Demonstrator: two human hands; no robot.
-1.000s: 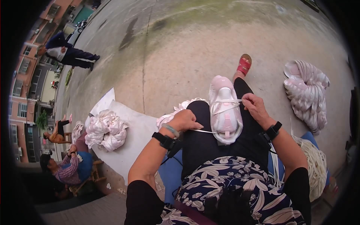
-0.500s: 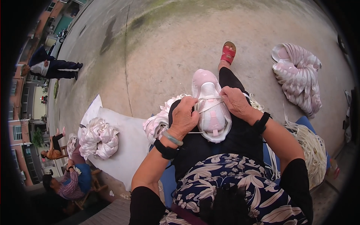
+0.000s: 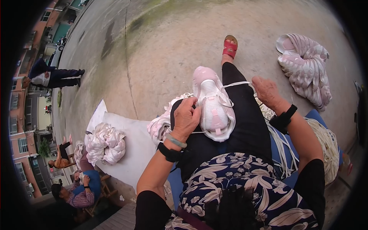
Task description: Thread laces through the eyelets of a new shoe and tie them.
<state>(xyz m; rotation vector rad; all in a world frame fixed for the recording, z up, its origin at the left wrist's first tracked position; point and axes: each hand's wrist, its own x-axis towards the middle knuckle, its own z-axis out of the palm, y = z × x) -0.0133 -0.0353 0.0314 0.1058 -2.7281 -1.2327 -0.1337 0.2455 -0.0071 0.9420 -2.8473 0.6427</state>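
Note:
A pink and white sneaker upper (image 3: 214, 115) lies across my lap, its toe pointing away from me. My left hand (image 3: 186, 119) is closed at its left edge, fingertips curled against the eyelet side. Off to the right of the shoe, my right hand (image 3: 268, 92) pinches the end of a white shoelace (image 3: 238, 83). That lace runs taut from the shoe's right eyelet side across my black trouser leg. A loose lace loop hangs by the right eyelets. Another stretch of lace shows below my left hand.
Bundled pink and white uppers lie on the concrete at right (image 3: 304, 71), on a white sheet at left (image 3: 105, 143), and beside my left knee (image 3: 159, 128). A heap of white laces (image 3: 322, 149) rests at my right. One person (image 3: 82, 188) sits at lower left; another (image 3: 50, 76) stands farther off.
My right hand has moved right, away from the shoe, drawing the lace out with it. The crossing lace over the tongue is gone. My left hand stays at the shoe's left edge.

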